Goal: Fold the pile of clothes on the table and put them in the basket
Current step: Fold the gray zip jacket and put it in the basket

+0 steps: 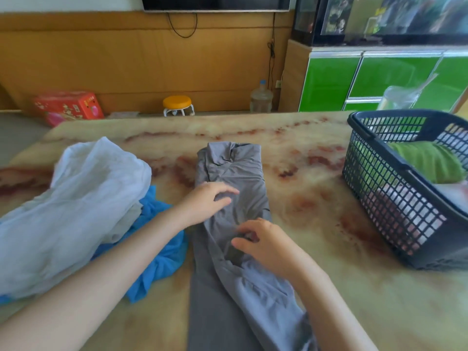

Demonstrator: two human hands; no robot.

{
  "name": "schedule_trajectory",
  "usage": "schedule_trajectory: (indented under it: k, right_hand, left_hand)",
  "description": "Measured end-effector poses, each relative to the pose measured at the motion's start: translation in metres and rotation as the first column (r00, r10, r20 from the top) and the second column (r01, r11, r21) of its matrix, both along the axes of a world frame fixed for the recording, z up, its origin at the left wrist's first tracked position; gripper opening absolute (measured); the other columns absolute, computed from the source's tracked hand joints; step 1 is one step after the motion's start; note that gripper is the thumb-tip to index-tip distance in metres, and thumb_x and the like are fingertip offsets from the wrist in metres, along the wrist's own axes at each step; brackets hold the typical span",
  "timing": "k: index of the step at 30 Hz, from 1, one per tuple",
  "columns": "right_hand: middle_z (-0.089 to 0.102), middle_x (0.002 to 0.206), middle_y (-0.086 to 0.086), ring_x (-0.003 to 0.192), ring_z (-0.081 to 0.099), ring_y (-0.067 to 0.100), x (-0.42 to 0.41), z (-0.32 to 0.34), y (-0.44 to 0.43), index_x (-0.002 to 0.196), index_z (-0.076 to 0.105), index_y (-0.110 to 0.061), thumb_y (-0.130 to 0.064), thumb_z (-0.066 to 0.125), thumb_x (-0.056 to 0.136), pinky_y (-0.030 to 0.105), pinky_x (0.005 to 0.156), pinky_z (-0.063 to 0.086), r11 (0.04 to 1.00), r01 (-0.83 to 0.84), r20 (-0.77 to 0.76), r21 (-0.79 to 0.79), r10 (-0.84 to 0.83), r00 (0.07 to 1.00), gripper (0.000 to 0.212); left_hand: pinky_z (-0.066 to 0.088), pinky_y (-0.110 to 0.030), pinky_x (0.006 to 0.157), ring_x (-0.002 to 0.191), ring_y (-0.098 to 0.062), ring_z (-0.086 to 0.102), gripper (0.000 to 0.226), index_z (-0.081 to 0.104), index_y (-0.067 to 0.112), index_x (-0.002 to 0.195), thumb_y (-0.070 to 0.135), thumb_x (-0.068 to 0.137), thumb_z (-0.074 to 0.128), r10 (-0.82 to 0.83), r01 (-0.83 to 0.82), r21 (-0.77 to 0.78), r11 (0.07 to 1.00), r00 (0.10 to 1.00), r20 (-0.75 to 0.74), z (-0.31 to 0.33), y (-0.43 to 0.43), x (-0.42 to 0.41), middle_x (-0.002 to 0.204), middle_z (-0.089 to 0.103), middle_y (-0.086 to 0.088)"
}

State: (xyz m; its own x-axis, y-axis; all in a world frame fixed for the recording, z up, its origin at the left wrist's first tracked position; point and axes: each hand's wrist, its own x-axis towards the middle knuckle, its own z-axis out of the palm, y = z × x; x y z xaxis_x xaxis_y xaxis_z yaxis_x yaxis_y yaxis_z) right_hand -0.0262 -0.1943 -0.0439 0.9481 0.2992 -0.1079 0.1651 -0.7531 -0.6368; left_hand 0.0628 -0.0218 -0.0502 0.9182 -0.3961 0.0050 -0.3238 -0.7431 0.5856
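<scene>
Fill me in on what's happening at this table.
A person is folding a grey garment laid lengthwise on the table. The left hand rests on its middle while the right hand pinches the fabric closer in. A white garment and a blue garment lie piled to the left, unfolded. The basket on the right holds a green item.
</scene>
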Motion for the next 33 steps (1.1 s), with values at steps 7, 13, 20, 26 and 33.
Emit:
schedule_trajectory:
  k: [7, 13, 20, 26, 33]
  right_hand:
    - [0.063, 0.096, 0.004, 0.083, 0.056, 0.018, -0.059, 0.005, -0.037, 0.098, 0.063, -0.016, -0.039, 0.062, 0.087, 0.029, 0.074, 0.043, 0.981, -0.062, -0.2, -0.185, 0.025, 0.979, 0.025]
    - [0.047, 0.076, -0.008, 0.077, 0.047, 0.015, -0.099, -0.006, -0.066, 0.081, 0.053, -0.022, -0.051, 0.072, 0.075, 0.024, 0.065, 0.038, 0.958, -0.141, -0.232, -0.25, 0.083, 0.969, 0.036]
    - [0.047, 0.058, -0.01, 0.054, 0.042, 0.001, -0.139, -0.001, -0.07, 0.066, 0.053, -0.013, -0.022, 0.077, 0.072, 0.022, 0.054, 0.034, 0.988, -0.129, -0.192, 0.08, 0.143, 0.971, 0.026]
    - [0.067, 0.076, -0.016, 0.073, 0.058, -0.005, -0.161, -0.008, -0.041, 0.097, 0.071, -0.032, -0.029, 0.071, 0.08, 0.013, 0.074, 0.045, 0.919, -0.38, -0.399, 0.104, 0.389, 0.83, 0.017]
    - [0.067, 0.068, 0.003, 0.058, 0.061, 0.016, -0.146, -0.014, -0.064, 0.078, 0.064, -0.01, -0.015, 0.06, 0.09, 0.031, 0.06, 0.052, 0.979, 0.149, -0.298, 0.14, -0.101, 0.949, 0.014]
  left_hand:
    - [0.037, -0.01, 0.094, 0.105, 0.005, 0.054, 0.023, 0.068, 0.023, 0.112, 0.025, 0.094, 0.055, -0.094, 0.085, -0.109, 0.99, 0.992, -0.082, -0.015, 0.003, -0.113, 0.113, 0.065, 0.012]
    - [0.043, -0.027, 0.096, 0.102, -0.005, 0.059, 0.048, 0.06, 0.038, 0.118, 0.066, 0.081, 0.046, 0.035, -0.05, -0.085, 0.995, 0.985, -0.17, -0.015, -0.008, -0.158, 0.106, 0.067, 0.009]
    - [0.043, -0.03, 0.095, 0.095, -0.004, 0.06, 0.073, 0.064, 0.038, 0.108, 0.085, 0.059, 0.037, 0.125, -0.146, -0.127, 0.981, 0.979, -0.161, -0.017, -0.009, -0.198, 0.087, 0.068, 0.012]
    - [0.041, -0.016, 0.085, 0.092, 0.003, 0.054, 0.009, 0.063, 0.041, 0.085, 0.044, 0.089, 0.055, 0.167, -0.188, -0.117, 0.975, 0.972, -0.168, -0.025, 0.005, -0.235, 0.077, 0.071, 0.009]
    - [0.041, -0.005, 0.068, 0.084, -0.004, 0.057, 0.008, 0.065, 0.023, 0.096, 0.022, 0.089, 0.061, 0.39, -0.429, -0.303, 0.851, 0.903, -0.182, -0.035, 0.006, -0.27, 0.094, 0.063, 0.002]
